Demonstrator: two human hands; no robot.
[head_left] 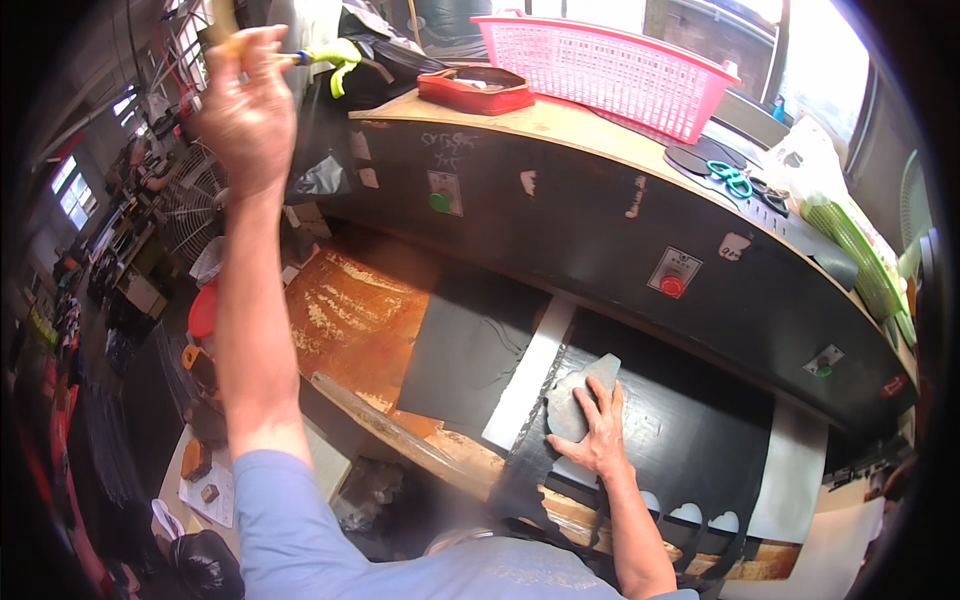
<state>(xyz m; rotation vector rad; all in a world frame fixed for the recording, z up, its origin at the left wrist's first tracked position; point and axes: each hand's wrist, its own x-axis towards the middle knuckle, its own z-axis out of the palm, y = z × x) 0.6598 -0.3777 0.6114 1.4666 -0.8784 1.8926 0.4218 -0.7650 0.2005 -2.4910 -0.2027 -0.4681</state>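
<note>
Beneath my right hand (600, 430) is a grey cutting die (568, 408), roughly sole-shaped with a narrow end pointing away from me. My thumb and fingers grip it from above, and it rests on a black sheet (690, 440) spread over the work surface. Rounded cut-outs line the near edge of that sheet. My left hand (250, 100) is raised at the upper left, its fingers closed round a thin thing blurred by motion. A yellow-green strip (335, 62) with a blue band shows beside those fingers.
A dark machine beam (560, 200) with green and red buttons crosses behind the work surface. On its top stand a red tray (475, 90), a pink basket (610, 75) and teal-handled scissors (730, 180). Another dark sheet (470, 345) lies left, beside a worn brown board (350, 320).
</note>
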